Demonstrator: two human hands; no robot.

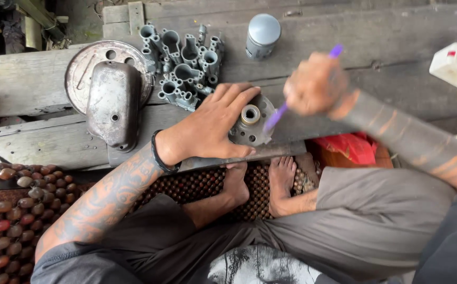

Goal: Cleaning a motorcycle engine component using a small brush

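Left hand (215, 126) flat, grip open, pressing round metal part (249, 126) on desk (39, 84). Right hand (315, 84), at 2 o'clock from it, grip closed on purple brush (277, 117), tip touching the part.

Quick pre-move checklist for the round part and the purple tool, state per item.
1. Left hand steadying the round part: ok, palm and fingers lie over it.
2. Right hand gripping the purple tool: ok, fist closed around it.
3. Tool tip at the part: ok, tip meets its right edge.
4. Centre hub uncovered: ok, the ring shows.
5. Part flat on the plank: cannot tell, hand hides its base.
6. Tool type: cannot tell, motion blur.
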